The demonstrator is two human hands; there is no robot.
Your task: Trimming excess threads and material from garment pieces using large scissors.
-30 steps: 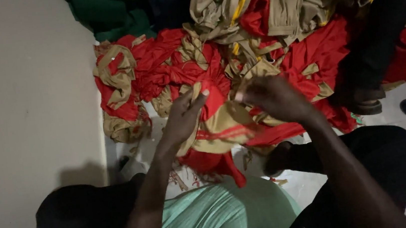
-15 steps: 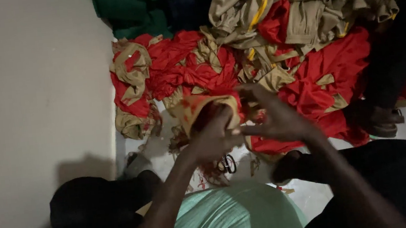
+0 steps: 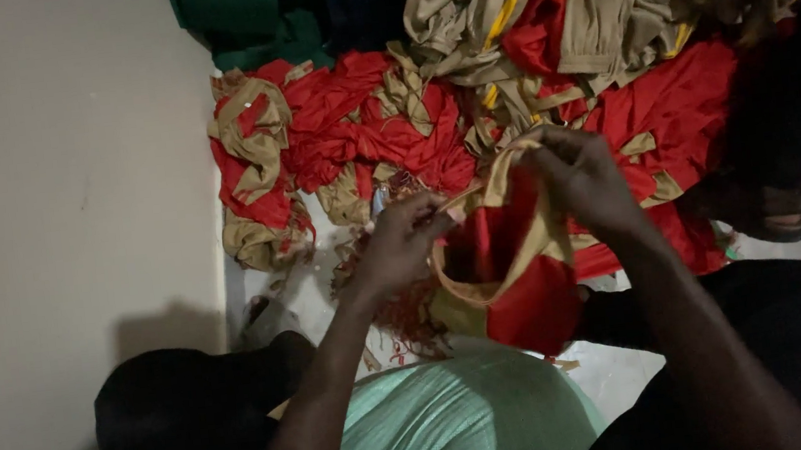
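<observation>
Pale wall point(image 3: 50, 192) fills the frame's left; a heap of red-and-tan garments point(image 3: 362, 140) lies at upper centre. At centre, left hand point(image 3: 402, 240) and right hand point(image 3: 579, 176) pinch the tan trim of one red garment point(image 3: 517, 292), mid-handling; the heap waits.
</observation>
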